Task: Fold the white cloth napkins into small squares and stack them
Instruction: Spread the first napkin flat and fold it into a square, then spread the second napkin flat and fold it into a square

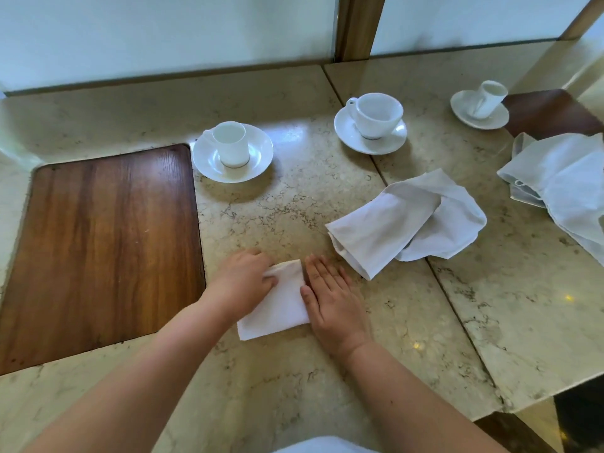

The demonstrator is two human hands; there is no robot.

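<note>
Centrally, a small folded white napkin (281, 302) is laid on the marble countertop (425, 338), near the front edge. Its upper left corner is pinched by the left hand (243, 282), fingers curled on the fabric. The right hand (333, 299) is laid flat, fingers straight, against the napkin's right edge. A loosely folded napkin (402, 223) is seen to the right, and a crumpled napkin pile (562, 188) farther right. Three cups on saucers (232, 152) (371, 124) (480, 104) are set behind. A wooden inset panel (104, 246) is seen at left.
</note>
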